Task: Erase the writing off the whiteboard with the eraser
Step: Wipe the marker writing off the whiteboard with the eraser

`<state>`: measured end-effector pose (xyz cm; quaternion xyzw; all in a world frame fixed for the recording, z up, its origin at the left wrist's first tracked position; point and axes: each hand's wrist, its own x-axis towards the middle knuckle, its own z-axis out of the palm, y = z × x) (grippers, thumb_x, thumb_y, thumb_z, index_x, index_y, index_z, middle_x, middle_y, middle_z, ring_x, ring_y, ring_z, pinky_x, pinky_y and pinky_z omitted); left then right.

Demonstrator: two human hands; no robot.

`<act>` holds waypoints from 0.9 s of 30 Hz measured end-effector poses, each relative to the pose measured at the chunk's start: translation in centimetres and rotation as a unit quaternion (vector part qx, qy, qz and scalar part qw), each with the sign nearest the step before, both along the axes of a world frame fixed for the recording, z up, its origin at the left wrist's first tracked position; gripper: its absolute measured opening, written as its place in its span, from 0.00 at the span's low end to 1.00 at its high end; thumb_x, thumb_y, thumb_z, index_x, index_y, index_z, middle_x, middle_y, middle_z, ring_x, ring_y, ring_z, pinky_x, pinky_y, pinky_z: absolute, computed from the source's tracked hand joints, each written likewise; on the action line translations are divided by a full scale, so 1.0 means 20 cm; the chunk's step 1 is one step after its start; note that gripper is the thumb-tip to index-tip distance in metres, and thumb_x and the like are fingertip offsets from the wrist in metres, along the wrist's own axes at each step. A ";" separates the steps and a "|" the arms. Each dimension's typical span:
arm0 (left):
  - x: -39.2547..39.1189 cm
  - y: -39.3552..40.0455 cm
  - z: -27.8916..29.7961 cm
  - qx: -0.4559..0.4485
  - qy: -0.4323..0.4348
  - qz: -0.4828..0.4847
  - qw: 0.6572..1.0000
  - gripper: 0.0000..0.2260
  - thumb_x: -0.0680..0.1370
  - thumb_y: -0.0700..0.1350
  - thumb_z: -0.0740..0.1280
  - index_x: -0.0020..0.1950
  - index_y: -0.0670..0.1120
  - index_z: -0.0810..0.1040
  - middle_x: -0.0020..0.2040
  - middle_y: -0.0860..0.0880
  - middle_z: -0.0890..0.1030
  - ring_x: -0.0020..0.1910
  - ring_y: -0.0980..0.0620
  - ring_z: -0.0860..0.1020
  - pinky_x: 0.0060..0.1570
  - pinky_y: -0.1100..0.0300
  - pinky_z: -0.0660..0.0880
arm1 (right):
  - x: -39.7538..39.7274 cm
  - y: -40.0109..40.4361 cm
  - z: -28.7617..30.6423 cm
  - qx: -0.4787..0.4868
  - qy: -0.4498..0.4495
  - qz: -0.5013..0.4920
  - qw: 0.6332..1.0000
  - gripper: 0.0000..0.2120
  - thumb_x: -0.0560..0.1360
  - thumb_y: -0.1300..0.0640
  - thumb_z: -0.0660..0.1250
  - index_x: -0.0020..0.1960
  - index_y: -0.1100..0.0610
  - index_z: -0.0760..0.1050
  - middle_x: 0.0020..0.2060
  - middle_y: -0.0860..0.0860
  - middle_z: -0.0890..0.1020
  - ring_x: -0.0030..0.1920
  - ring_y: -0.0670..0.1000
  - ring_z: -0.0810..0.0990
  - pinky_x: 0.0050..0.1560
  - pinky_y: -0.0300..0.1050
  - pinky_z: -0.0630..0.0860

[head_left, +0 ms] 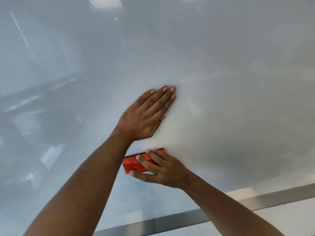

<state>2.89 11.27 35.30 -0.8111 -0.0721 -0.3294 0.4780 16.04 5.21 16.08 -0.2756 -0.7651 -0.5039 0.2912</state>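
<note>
Flat left hand (pixel 146 114) on glossy whiteboard (pixel 221 82); right hand (pixel 163 169) around blocky orange eraser (pixel 134 165).

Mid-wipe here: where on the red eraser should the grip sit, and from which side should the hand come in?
Grip the red eraser across its plastic back, thumb on the lower long edge, fingers on the upper, as the right hand does now. Come from the right, since the left hand lies flat on the whiteboard just above. The black felt strip faces the board, so only the back is free.
</note>
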 end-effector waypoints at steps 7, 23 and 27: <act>-0.04 0.02 0.02 -0.020 0.031 0.005 0.999 0.28 0.87 0.47 0.55 0.85 0.40 0.54 0.86 0.42 0.56 0.86 0.45 0.53 0.83 0.47 0.57 | -0.03 -0.05 -0.04 -0.023 0.064 -0.004 0.998 0.25 0.84 0.51 0.70 0.78 0.48 0.68 0.72 0.56 0.78 0.67 0.61 0.80 0.70 0.58 0.76; -0.39 0.09 0.02 0.029 0.060 0.012 0.998 0.28 0.86 0.45 0.58 0.85 0.43 0.58 0.85 0.46 0.59 0.85 0.48 0.57 0.83 0.49 0.58 | -0.02 -0.05 0.03 0.010 0.280 0.015 0.960 0.29 0.77 0.62 0.76 0.75 0.54 0.72 0.72 0.57 0.78 0.64 0.62 0.82 0.66 0.55 0.78; -0.54 0.12 -0.05 0.019 0.014 0.028 0.999 0.27 0.85 0.46 0.60 0.85 0.44 0.60 0.85 0.48 0.61 0.84 0.49 0.60 0.82 0.50 0.58 | -0.03 -0.07 0.01 -0.007 0.121 0.017 0.992 0.30 0.75 0.66 0.74 0.74 0.53 0.73 0.70 0.56 0.80 0.62 0.63 0.83 0.62 0.57 0.80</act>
